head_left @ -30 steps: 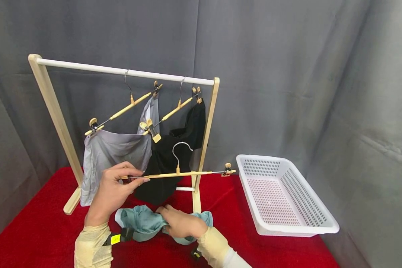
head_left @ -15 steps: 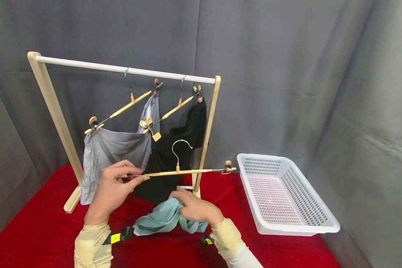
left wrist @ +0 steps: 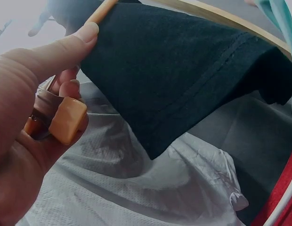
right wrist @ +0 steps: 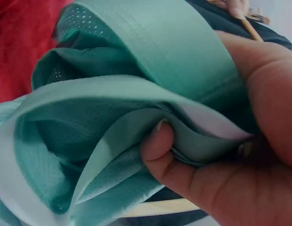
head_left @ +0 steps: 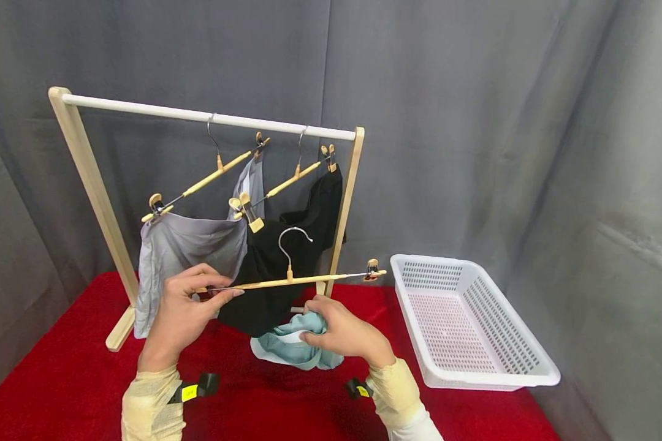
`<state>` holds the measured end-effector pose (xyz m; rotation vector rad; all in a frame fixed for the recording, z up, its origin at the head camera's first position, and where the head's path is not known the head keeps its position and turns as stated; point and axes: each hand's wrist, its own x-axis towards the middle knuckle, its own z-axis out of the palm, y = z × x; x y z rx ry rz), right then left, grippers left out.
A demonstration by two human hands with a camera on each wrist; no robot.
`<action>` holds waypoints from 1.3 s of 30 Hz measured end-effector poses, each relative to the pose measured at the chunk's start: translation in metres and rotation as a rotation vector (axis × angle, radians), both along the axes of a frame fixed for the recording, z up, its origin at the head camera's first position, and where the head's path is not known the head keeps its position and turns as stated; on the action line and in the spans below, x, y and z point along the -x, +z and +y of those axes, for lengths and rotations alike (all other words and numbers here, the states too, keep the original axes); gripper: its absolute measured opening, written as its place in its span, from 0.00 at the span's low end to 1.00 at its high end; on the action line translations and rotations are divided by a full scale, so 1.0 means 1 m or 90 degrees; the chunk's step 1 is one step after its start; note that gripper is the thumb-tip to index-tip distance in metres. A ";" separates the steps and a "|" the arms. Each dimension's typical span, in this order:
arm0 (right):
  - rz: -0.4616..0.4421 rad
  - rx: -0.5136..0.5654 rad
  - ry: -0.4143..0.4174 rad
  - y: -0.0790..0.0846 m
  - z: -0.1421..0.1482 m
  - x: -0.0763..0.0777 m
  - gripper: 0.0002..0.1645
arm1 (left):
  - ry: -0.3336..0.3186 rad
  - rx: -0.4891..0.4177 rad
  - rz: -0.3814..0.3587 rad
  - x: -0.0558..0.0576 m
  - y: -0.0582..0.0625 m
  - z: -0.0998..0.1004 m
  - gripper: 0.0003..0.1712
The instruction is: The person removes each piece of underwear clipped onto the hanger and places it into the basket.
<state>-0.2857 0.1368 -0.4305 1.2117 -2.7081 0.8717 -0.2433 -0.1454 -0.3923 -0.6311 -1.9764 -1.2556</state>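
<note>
My left hand (head_left: 190,306) pinches the left end of a wooden clip hanger (head_left: 289,282), whose metal hook points up and whose far clip (head_left: 372,269) bears no garment. In the left wrist view an orange-tan clip (left wrist: 68,120) lies inside the curled fingers. Just below the hanger, my right hand (head_left: 344,331) grips a bunched pair of teal underpants (head_left: 287,352) near the waistband. The right wrist view shows thumb and fingers on the teal cloth (right wrist: 113,127), with perforated mesh and a pale band; part of it is hidden behind the hand.
A wooden rack (head_left: 91,190) with a white rail (head_left: 160,112) stands behind the hands. Grey underpants (head_left: 190,245) and a black garment (head_left: 270,263) hang there from clip hangers. A white plastic basket (head_left: 427,367) stands at the right on the red cloth (head_left: 60,367).
My right hand has gripped the teal underpants and drawn them up and to the right, bunching them. The left hand and hanger stay nearly in place, the hanger's right end slightly higher.
</note>
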 end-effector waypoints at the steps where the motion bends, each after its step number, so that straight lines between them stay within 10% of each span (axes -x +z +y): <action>1: 0.002 0.005 -0.001 0.002 0.003 0.000 0.20 | 0.001 -0.001 -0.004 0.003 -0.003 -0.001 0.09; 8: -0.008 0.049 -0.017 0.009 0.025 0.000 0.17 | 0.001 -0.026 -0.015 0.012 -0.016 -0.006 0.10; 20: 0.082 0.113 -0.109 0.012 0.048 0.009 0.18 | -0.027 -0.079 0.082 -0.002 0.004 0.005 0.12; 39: 0.092 0.139 -0.178 0.017 0.060 0.005 0.19 | -0.018 -0.099 0.084 0.005 0.003 0.011 0.11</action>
